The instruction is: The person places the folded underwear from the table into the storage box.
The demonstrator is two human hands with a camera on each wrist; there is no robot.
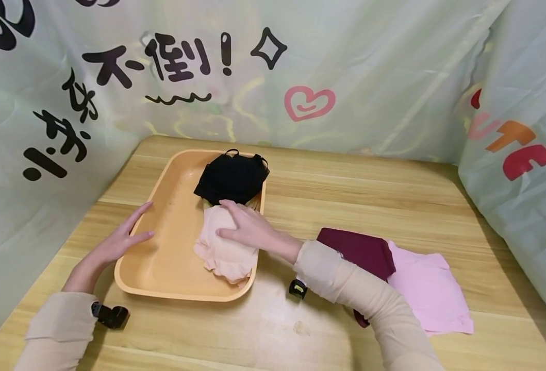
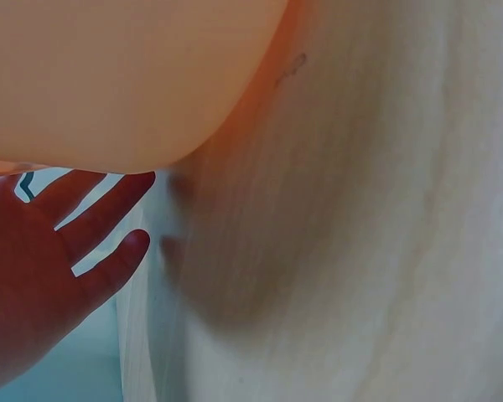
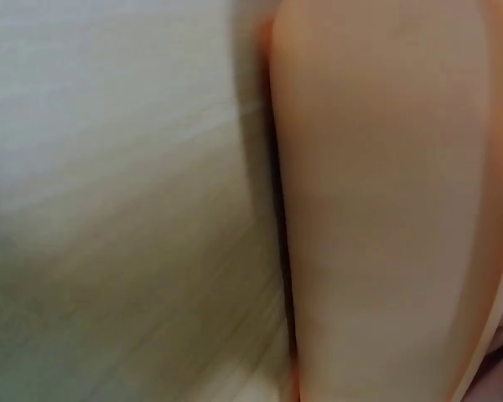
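Note:
My left hand [image 1: 121, 238] is at the left side of an orange plastic tray [image 1: 161, 247], thumb and fingers spread at its rim. In the left wrist view its straight fingers [image 2: 105, 213] reach along the tray's outer wall [image 2: 126, 75]. Inside the tray, my right hand [image 1: 251, 226] rests on a pale pink ruffled garment [image 1: 224, 255], thumb and index finger apart. Just behind it lies a black garment with thin straps [image 1: 233, 178], overlapping the back right rim. The right wrist view mostly shows the tray's outer side, with a sliver of hand at the lower right.
Right of the tray, a folded maroon cloth [image 1: 358, 250] lies partly under my right forearm, beside a pink cloth [image 1: 428, 288]. Black wrist devices [image 1: 110, 314] sit at both cuffs. A printed fabric curtain [image 1: 370, 77] surrounds the wooden table [image 1: 310, 180].

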